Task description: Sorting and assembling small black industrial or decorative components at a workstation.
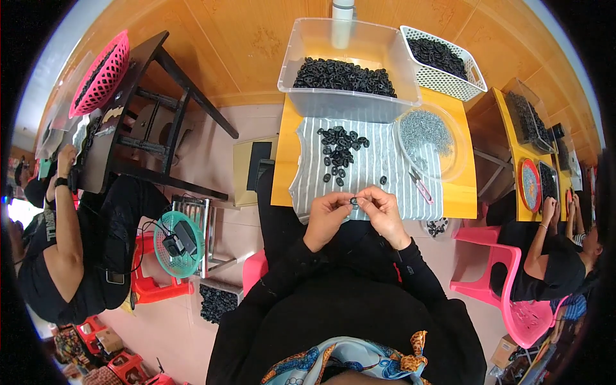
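Observation:
My left hand and my right hand meet at the near edge of the yellow table, fingertips pinching one small black plastic piece between them. Just beyond lies a grey striped cloth with a loose pile of the same black pieces on it. A small pair of pink-handled snips rests on the cloth to the right of my right hand. Black sleeves cover both forearms.
A clear tub of black pieces stands at the table's far side, a white basket of them to its right, and a clear round dish of small metal parts. Other people sit left and right at their own tables. A teal basket sits on a stool.

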`<state>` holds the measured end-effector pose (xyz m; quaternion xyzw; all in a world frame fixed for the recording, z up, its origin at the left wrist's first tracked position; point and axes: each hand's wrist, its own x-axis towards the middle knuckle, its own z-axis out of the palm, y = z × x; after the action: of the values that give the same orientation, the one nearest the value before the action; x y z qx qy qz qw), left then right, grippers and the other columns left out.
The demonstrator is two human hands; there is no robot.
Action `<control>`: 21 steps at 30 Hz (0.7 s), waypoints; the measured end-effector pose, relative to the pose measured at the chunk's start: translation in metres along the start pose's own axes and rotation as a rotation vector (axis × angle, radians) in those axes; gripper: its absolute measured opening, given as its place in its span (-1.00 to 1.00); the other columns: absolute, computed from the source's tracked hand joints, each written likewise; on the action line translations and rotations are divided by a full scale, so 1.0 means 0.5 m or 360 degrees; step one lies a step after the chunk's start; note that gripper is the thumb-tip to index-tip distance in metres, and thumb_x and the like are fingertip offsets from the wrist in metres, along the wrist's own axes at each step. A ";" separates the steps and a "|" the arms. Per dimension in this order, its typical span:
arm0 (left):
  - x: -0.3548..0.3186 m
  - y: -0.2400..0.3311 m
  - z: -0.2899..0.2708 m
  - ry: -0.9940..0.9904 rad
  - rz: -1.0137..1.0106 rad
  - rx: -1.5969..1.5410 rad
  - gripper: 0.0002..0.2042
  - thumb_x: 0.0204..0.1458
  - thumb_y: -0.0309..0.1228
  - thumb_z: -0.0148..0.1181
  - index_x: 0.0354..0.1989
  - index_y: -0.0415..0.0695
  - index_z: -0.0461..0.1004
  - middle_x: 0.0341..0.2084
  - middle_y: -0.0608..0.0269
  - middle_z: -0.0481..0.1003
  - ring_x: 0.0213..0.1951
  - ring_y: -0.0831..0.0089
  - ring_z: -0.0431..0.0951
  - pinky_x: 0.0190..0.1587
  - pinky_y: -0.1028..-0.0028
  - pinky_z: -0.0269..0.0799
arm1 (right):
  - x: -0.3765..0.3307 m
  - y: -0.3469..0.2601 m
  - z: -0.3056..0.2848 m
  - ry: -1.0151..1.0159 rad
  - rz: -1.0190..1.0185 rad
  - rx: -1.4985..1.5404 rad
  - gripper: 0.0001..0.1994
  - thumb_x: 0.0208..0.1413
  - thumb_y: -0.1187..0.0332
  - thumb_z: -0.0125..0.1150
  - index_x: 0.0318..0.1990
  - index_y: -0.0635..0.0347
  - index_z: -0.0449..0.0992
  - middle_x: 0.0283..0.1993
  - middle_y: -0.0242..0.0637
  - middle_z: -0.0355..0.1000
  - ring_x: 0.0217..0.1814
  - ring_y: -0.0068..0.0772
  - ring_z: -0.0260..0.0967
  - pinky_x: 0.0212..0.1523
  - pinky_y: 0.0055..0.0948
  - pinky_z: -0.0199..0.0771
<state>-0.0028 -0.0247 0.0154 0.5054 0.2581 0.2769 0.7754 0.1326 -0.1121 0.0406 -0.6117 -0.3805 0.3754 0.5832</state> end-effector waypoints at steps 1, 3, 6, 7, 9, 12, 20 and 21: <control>0.000 0.004 0.001 -0.0002 -0.0025 -0.0054 -0.78 -0.06 -0.65 0.14 -0.19 -0.29 0.53 -0.47 0.38 0.49 -0.44 0.70 0.40 -0.36 0.68 0.32 | -0.001 0.000 0.001 0.0001 -0.0001 0.0000 -0.96 0.10 0.56 0.11 -0.32 0.27 0.48 -0.50 -0.56 0.31 -0.48 -0.79 0.14 -0.46 -0.71 0.12; 0.000 0.014 0.002 -0.0004 -0.0048 -0.0108 -0.78 -0.05 -0.65 0.14 -0.18 -0.30 0.52 -0.46 0.36 0.49 -0.44 0.69 0.40 -0.36 0.68 0.32 | -0.003 -0.006 0.006 -0.0011 -0.0171 -0.0070 -0.90 0.04 0.58 0.15 -0.27 0.27 0.48 -0.43 -0.46 0.33 -0.48 -0.73 0.21 -0.47 -0.67 0.17; -0.002 0.027 0.004 -0.0021 -0.0094 -0.0191 -0.79 -0.02 -0.63 0.14 -0.18 -0.30 0.52 -0.44 0.33 0.51 -0.44 0.68 0.41 -0.37 0.68 0.32 | -0.009 -0.032 -0.001 -0.0099 -0.0317 -0.0318 -0.83 -0.02 0.60 0.19 -0.22 0.29 0.48 -0.37 -0.35 0.34 -0.47 -0.62 0.28 -0.47 -0.61 0.24; -0.002 0.030 0.007 -0.0029 -0.0094 -0.0208 -0.79 -0.01 -0.62 0.14 -0.17 -0.31 0.52 -0.44 0.32 0.51 -0.44 0.67 0.41 -0.37 0.67 0.32 | -0.010 -0.033 0.000 -0.0095 -0.0316 -0.0319 -0.83 -0.02 0.60 0.19 -0.22 0.29 0.48 -0.37 -0.35 0.34 -0.47 -0.62 0.28 -0.47 -0.61 0.24; -0.002 0.030 0.009 -0.0039 -0.0093 -0.0224 -0.80 0.00 -0.61 0.15 -0.17 -0.31 0.52 -0.44 0.31 0.51 -0.44 0.67 0.41 -0.37 0.67 0.32 | -0.011 -0.035 0.006 -0.0022 -0.0485 -0.0450 -0.80 -0.04 0.60 0.19 -0.19 0.31 0.48 -0.36 -0.30 0.34 -0.46 -0.53 0.31 -0.47 -0.58 0.29; -0.005 0.027 0.013 -0.0038 -0.0039 -0.0268 -0.79 0.01 -0.61 0.14 -0.15 -0.30 0.52 -0.43 0.31 0.51 -0.43 0.67 0.41 -0.37 0.67 0.32 | -0.015 -0.038 0.010 0.0049 -0.0478 -0.0474 -0.78 -0.03 0.61 0.18 -0.17 0.32 0.48 -0.36 -0.27 0.34 -0.43 -0.47 0.36 -0.42 -0.56 0.35; -0.019 0.017 0.025 0.0025 0.0169 -0.0096 -0.78 0.02 -0.62 0.14 -0.13 -0.27 0.52 -0.40 0.31 0.48 -0.44 0.65 0.41 -0.37 0.66 0.33 | -0.027 -0.043 0.010 0.0092 -0.0558 -0.0439 -0.78 -0.01 0.64 0.13 -0.16 0.37 0.47 -0.33 -0.20 0.39 -0.35 -0.40 0.43 -0.37 -0.53 0.41; -0.022 0.022 0.031 0.0024 0.0169 -0.0095 -0.78 0.02 -0.62 0.14 -0.13 -0.27 0.52 -0.40 0.31 0.48 -0.44 0.65 0.41 -0.37 0.66 0.33 | -0.028 -0.042 0.009 0.0092 -0.0625 -0.0466 -0.79 0.00 0.65 0.12 -0.16 0.38 0.47 -0.33 -0.20 0.39 -0.35 -0.41 0.43 -0.37 -0.53 0.41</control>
<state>-0.0020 -0.0387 0.0327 0.4929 0.2283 0.3289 0.7725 0.1222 -0.1223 0.0615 -0.6145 -0.5255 0.1781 0.5608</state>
